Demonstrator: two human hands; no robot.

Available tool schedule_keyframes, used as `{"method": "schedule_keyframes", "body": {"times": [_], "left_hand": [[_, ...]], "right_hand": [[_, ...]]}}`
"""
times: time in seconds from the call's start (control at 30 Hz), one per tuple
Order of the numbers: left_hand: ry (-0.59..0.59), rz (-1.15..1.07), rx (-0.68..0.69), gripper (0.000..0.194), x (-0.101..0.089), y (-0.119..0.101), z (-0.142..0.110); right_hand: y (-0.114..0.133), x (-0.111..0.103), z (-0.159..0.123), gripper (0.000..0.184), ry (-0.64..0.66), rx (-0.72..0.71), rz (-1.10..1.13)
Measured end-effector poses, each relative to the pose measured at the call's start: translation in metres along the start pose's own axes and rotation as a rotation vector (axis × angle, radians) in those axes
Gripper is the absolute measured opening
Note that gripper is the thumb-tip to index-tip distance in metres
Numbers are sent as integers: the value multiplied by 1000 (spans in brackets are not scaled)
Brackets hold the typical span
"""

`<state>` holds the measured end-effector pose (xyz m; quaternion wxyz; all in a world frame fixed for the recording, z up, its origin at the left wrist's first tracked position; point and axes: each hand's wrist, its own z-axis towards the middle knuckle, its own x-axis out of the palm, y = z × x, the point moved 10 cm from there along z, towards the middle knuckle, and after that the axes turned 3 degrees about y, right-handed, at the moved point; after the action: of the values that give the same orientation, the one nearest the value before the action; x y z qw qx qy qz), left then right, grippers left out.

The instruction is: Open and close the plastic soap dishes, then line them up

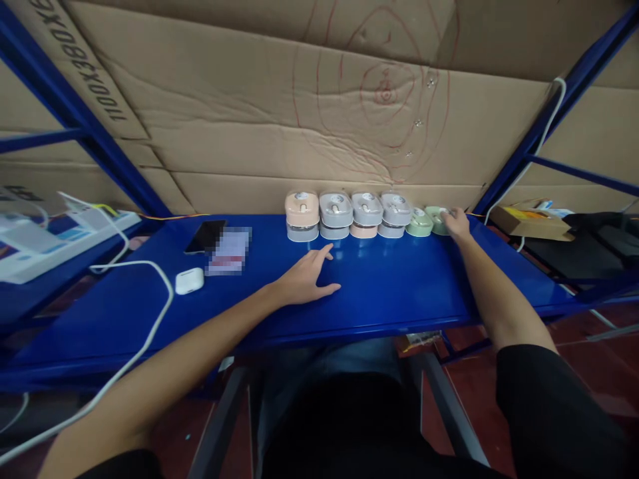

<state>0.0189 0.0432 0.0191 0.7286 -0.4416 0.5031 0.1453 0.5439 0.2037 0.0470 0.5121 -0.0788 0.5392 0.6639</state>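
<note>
At the right end of a row of small lidded boxes, my right hand (456, 223) is closed on a green box (439, 221); its fingers cover the box's right side and part of the top. Another green box (419, 223) stands just left of it. Further left are several two-high stacks: a peach box (302, 207) over a grey one, a grey box (335, 209) over grey, a grey box (367, 208) over peach, and a grey box (396, 209) over grey. The lids look clear. My left hand (305, 276) is empty, fingers apart, low over the blue tabletop in front of the stacks.
On the left of the blue table (389, 293) are a dark phone (206, 236), a blurred-out card (228, 251) and a white earbud case (190, 281). A white cable (160, 319) crosses my left forearm. Cardboard (249, 120) backs the table; an open cardboard box (532, 223) lies right.
</note>
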Motion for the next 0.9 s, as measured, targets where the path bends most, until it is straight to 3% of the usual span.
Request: {"method": "schedule_keyframes", "body": {"times": [0.13, 0.23, 0.33, 0.43, 0.53, 0.67, 0.77, 0.83, 0.9], "left_hand": [[26, 17, -14, 109, 1, -2, 0], [25, 28, -9, 108, 1, -2, 1], [19, 34, 6, 106, 1, -2, 1], [20, 37, 7, 105, 1, -1, 1], [34, 37, -5, 107, 2, -1, 0], [33, 42, 3, 106, 2, -2, 1], [17, 49, 14, 105, 1, -1, 2], [11, 41, 13, 104, 1, -1, 2], [3, 20, 9, 104, 0, 0, 1]], "right_hand": [[-4, -6, -10, 72, -42, 26, 22], [26, -22, -25, 80, -94, -193, -43], [78, -1, -55, 82, 79, -557, -210], [101, 33, -89, 93, 327, -680, -367], [109, 34, -114, 94, 400, -650, -447], [115, -9, -143, 78, 291, -512, -491], [108, -32, -160, 94, 268, -295, -547], [102, -32, -169, 98, 346, -189, -583], [106, -24, -177, 93, 428, -203, -580]]}}
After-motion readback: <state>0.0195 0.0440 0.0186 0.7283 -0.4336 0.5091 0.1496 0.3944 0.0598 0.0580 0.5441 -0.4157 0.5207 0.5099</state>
